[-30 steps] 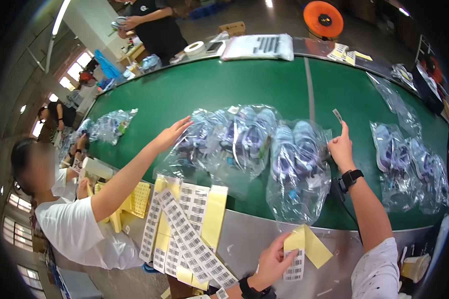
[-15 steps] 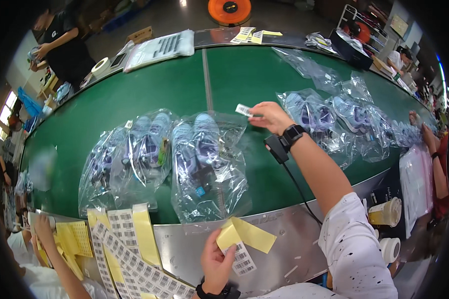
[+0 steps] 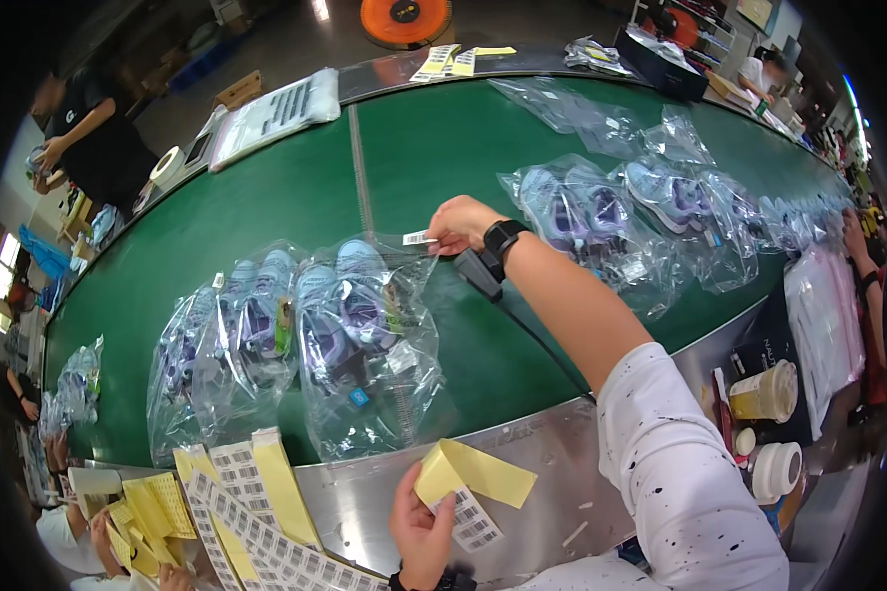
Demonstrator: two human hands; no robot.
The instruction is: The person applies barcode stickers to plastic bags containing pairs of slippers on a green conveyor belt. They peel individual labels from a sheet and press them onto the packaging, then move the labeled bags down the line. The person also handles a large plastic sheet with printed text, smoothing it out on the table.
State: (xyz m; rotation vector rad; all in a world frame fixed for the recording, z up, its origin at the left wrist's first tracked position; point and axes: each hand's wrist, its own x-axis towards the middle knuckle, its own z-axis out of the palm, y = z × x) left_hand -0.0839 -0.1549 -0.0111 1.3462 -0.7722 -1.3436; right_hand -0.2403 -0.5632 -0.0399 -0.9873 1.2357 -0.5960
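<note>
Between the fingertips of my right hand [image 3: 460, 229] is a small white barcode label [image 3: 418, 238]. That hand hovers at the upper right edge of a clear plastic bag [image 3: 424, 345] holding a pair of light blue and purple shoes [image 3: 357, 305]. Whether the label touches the bag, I cannot tell. Low in front of me, my left hand [image 3: 422, 527] grips a label strip [image 3: 478, 520], its yellow backing [image 3: 493, 473] curling over. More bagged shoes [image 3: 256, 305] lie just left of the nearest bag, one carrying a small white label near its top.
Label sheets [image 3: 256, 502] overlap on the metal edge [image 3: 355, 502] at lower left. Further bagged shoes [image 3: 572, 207] lie on the green belt [image 3: 256, 192] to the right. A drink cup [image 3: 764, 394] stands at the right edge. Co-workers' hands [image 3: 99, 537] are at lower left.
My right hand has moved left with the label, up to the nearest bag's edge. My left hand keeps its grip on the strip. The view has shifted, and the bags sit further left.
</note>
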